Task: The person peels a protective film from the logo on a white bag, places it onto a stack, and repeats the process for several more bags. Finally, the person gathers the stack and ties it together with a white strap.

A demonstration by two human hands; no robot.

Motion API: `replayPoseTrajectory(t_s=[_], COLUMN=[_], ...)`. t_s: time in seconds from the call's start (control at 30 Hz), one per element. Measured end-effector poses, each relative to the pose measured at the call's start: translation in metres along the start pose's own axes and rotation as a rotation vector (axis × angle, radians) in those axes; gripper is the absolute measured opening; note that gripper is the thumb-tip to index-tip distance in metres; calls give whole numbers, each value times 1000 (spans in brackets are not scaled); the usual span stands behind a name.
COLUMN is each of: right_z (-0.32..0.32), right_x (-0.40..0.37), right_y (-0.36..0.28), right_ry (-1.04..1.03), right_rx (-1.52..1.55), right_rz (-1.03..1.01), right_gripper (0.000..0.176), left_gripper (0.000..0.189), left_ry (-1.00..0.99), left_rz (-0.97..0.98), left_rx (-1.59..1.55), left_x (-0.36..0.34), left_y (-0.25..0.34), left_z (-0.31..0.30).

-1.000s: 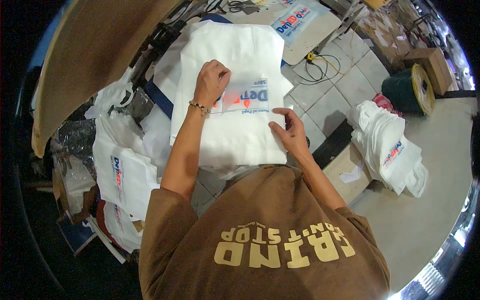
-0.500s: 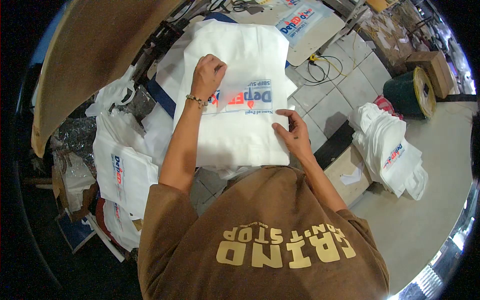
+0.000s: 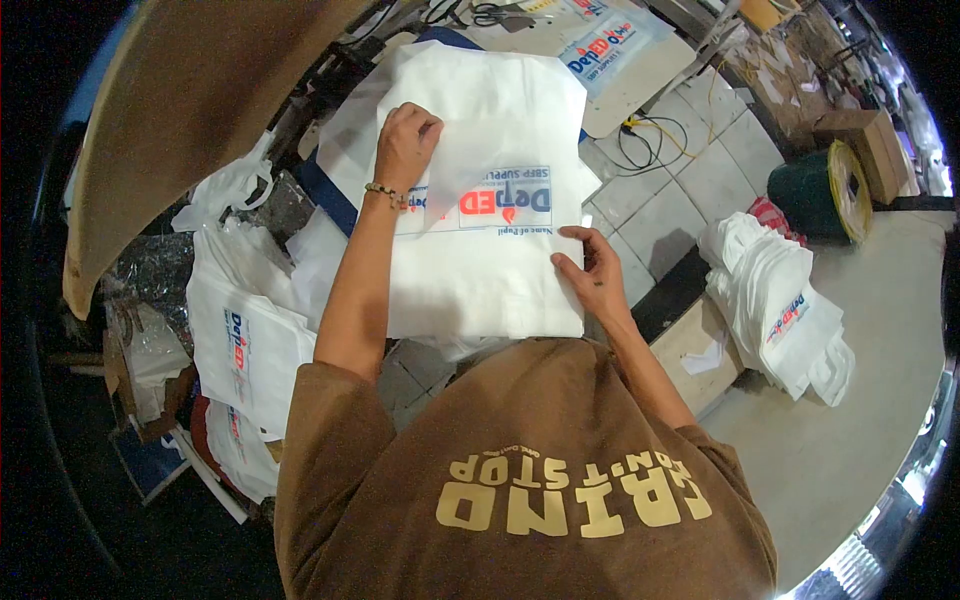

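Observation:
A white fabric piece (image 3: 480,290) with blue and red print lies flat in front of me, on a stack of similar white pieces. My left hand (image 3: 412,140) is closed at its upper left, with fingertips pinched on a thin translucent sheet (image 3: 448,195) that partly covers the print. My right hand (image 3: 590,268) rests at the right edge of the fabric, thumb and index finger apart and touching it beside the print.
Printed white bags (image 3: 255,340) are piled at the left. More folded white bags (image 3: 775,300) lie on the right-hand table (image 3: 860,330). Behind are scissors (image 3: 500,15), a printed plastic sheet (image 3: 605,55), a cable (image 3: 655,140) and a green spool (image 3: 815,195).
My left hand has shifted slightly left, and the translucent sheet has moved, showing more of the red lettering. My right hand has stayed at the fabric's right edge.

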State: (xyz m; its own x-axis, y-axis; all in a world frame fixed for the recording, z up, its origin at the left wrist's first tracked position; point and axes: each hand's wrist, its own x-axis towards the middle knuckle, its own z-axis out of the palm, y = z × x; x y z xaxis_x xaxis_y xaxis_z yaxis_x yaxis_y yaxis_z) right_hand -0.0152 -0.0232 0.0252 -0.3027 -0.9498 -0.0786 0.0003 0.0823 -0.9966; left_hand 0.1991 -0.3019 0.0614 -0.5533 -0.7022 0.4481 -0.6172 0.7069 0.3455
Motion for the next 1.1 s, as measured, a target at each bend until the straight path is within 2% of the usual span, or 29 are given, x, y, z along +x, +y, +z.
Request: replayPoseTrajectory(t_s=[0.07, 0.2, 0.27, 0.47, 0.8, 0.87, 1.0, 1.07, 1.1], right_z=[0, -2, -3, 0, -1, -1, -2, -1, -1], right_x=[-1, 1, 1, -1, 0, 1, 0, -1, -1], right_y=[-4, -4, -8, -10, -6, -5, -10, -13, -13], right_ry=[-12, -20, -26, 3, -2, -4, -1, 0, 1], right_rx=[60, 36, 24, -6, -33, 39, 27, 35, 35], right_rz=[100, 61, 134, 59, 68, 140, 133, 134, 134], right_gripper=[39, 38, 38, 37, 38, 39, 39, 38, 38], left_gripper=[11, 10, 10, 9, 10, 9, 11, 15, 18], left_ry=[21, 29, 49, 82, 145, 84, 97, -57, -129], left_rz=[6, -17, -10, -18, 6, -79, -58, -242, -254], left_rx=[-33, -37, -34, -10, -10, -26, -11, -361, -415], left_x=[1, 6, 9, 14, 20, 19, 12, 6, 5], left_y=[-4, -9, -16, -29, -46, -39, -9, 21, 29], left_z=[-2, -4, -5, -12, -12, -16, -24, -36, -42])
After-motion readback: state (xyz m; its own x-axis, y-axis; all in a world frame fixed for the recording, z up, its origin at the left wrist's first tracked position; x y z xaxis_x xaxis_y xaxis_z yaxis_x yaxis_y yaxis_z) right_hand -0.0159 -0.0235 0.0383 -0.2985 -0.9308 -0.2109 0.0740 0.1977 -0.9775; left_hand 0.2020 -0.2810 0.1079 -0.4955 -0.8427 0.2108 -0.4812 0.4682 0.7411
